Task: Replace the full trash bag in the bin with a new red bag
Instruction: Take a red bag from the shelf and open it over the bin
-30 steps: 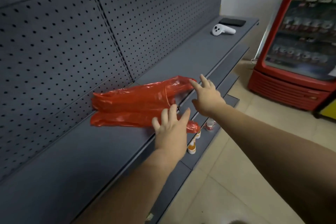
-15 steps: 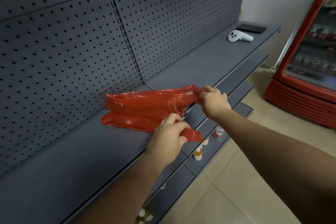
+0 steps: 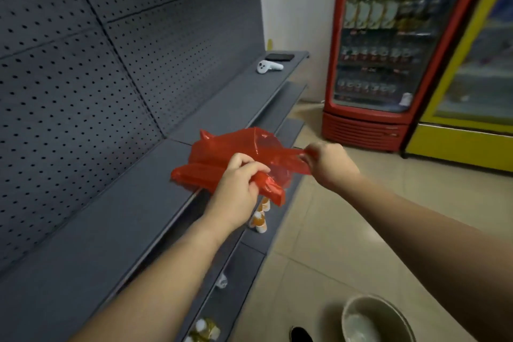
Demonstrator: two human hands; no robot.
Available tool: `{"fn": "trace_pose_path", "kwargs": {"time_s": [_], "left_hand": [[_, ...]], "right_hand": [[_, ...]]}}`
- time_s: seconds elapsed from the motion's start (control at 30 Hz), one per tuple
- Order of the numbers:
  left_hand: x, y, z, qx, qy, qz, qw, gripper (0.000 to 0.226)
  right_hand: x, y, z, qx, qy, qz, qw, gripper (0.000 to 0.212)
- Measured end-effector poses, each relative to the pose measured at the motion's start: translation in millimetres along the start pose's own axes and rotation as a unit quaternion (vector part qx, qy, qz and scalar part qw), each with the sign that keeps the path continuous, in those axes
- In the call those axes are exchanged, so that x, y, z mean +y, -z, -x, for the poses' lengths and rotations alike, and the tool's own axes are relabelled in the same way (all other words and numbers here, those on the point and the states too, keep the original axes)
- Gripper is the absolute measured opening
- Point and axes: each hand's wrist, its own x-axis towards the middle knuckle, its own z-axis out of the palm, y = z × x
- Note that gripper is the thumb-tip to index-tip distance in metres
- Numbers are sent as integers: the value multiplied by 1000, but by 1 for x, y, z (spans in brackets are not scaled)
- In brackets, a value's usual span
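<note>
A crumpled red plastic bag [image 3: 222, 147] hangs between both hands, lifted just off the front edge of the grey top shelf [image 3: 83, 230]. My left hand [image 3: 238, 183] is closed around the bag's lower handle strip. My right hand [image 3: 324, 161] pinches the other handle strip and stretches it to the right. A round grey bin [image 3: 372, 319] stands on the floor at the bottom right; its inside looks pale, and I cannot tell whether a bag is in it.
A white controller [image 3: 268, 66] and a dark phone [image 3: 279, 57] lie at the shelf's far end. Small orange-and-white bottles [image 3: 259, 221] stand on the lower shelves. A red drinks fridge [image 3: 394, 50] and a yellow one [image 3: 477, 91] line the right wall. Beige tiles cover the floor.
Both hands closed on the red bag and lifted it off the shelf toward the aisle. The view swung right and down, bringing the bin and the fridges into sight.
</note>
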Motion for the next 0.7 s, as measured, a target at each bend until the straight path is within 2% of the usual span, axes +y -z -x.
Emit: {"fn": "trace_pose_path", "kwargs": {"time_s": [0.2,0.4,0.57,0.7], "left_hand": [[68,-44,69,-81,-47,96,991,44],[104,-105,110,-163,-65,123,977,49],[113,-173,135,-257,-41,93,961,39],[114,-228,148,-246,-10,-15,969,27]], "right_hand": [[48,56,157,24,-122,-2,992,21],[100,81,277,22,-238,24,971,20],[148,75,339,-23,-317,21,948,22],[186,63,364,-43,-369,-4,928,25]]}}
